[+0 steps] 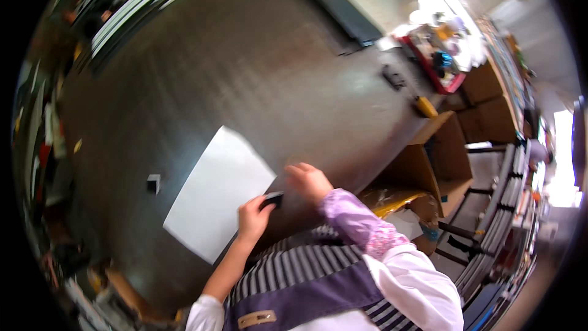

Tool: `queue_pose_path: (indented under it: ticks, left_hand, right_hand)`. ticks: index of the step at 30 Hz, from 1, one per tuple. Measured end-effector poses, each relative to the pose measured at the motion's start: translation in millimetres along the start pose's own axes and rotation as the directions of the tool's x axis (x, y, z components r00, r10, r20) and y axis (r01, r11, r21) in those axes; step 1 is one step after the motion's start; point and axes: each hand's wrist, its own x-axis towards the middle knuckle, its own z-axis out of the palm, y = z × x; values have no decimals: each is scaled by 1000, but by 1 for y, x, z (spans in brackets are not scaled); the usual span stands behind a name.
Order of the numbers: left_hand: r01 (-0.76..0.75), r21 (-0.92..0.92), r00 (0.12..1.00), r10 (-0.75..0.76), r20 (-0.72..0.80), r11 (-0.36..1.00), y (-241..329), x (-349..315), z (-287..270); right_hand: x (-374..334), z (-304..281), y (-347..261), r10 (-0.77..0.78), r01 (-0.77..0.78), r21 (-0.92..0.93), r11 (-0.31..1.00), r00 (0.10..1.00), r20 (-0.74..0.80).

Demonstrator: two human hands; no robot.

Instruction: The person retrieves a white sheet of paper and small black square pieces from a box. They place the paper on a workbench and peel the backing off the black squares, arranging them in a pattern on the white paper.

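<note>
My left hand (252, 217) pinches a small flat black piece (274, 199) between thumb and fingers, just off the right edge of a white sheet (222, 193). The sheet lies aslant on the dark table (245, 67). To the right of the black piece is my right hand (308, 182), apart from it, with a lilac sleeve cover on that arm. Its fingers are smeared by motion, and whether anything is in them I cannot make out. Left of the sheet lies a small black and white piece (152, 183).
Pale long strips (156, 0) are stacked at the far left edge. A dark long bar (334, 3) lies at the far right, near a red tray (433, 64) of small items and a yellow-handled tool (425, 106). Open cardboard boxes (450, 153) stand beside the table on the right.
</note>
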Motion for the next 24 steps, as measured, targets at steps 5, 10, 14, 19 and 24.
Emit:
queue_pose_path:
  ticks: [5,10,14,19,24]
  left_hand:
    - [28,11,1000,-28,-15,1000,-13,8,33]
    - [-91,48,989,96,-113,995,-15,42,75]
    - [-213,394,961,264,-78,894,-11,49,87]
    - [-187,422,937,290,-193,887,-5,37,84]
    - [-161,397,931,273,-244,904,6,-11,62]
  right_hand:
    - [6,3,56,246,-231,-290,929,969,16]
    - [2,-14,43,38,-110,-156,982,912,-408]
    - [-37,-21,49,45,-80,-184,980,982,-185]
    - [-68,-57,75,82,-87,-10,996,965,-250]
    - [6,-177,166,172,-198,17,980,802,-572]
